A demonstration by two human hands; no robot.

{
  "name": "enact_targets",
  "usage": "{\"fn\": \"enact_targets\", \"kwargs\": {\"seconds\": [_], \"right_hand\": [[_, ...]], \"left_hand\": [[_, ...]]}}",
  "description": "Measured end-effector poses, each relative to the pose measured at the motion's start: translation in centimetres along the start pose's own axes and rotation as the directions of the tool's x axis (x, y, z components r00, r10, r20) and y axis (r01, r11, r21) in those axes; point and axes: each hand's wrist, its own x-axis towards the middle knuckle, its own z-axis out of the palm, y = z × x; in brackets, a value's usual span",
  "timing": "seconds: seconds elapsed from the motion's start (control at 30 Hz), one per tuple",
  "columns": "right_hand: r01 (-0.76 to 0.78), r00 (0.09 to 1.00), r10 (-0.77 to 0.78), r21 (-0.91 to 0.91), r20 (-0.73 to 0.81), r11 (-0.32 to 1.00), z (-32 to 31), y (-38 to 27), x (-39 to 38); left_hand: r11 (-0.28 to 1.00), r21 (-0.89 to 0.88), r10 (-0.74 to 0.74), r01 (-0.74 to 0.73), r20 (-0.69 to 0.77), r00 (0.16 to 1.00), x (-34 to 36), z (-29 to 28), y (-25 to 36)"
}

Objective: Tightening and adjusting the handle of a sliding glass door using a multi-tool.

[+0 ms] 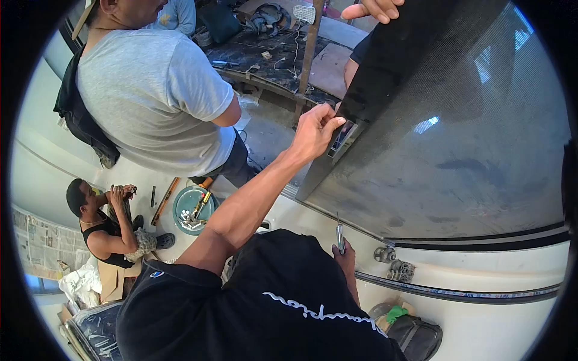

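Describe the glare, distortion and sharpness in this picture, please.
Head view: bright window reflections glare on the dark glossy panel; fisheye bends the black trim strip near the rim; black corners vignette the frame; the left hand at the panel's edge and the right hand holding a small tool look sharp.

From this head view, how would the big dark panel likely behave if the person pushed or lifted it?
The dark panel probably stays stiff: its large face looks flat and glossy. It likely feels heavy and awkward, since the left hand grips its edge and another person's hand steadies the top. The smooth surface may be slippery.
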Motion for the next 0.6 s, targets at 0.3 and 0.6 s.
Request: {"fn": "enact_targets", "kwargs": {"seconds": [0.3,0.6], "right_hand": [[0.013,0.999,-0.012,0.045,-0.034,0.999,1.0,1.7,0.0],[0.089,0.996,-0.089,0.007,-0.025,0.996,1.1,-0.2,0.4]], "left_hand": [[0.999,0.033,-0.006,0.006,0.012,1.0,-0.1,-0.4,0.8],[0.998,0.054,0.022,-0.022,0.006,1.0,0.1,-0.5,-0.5]]}}
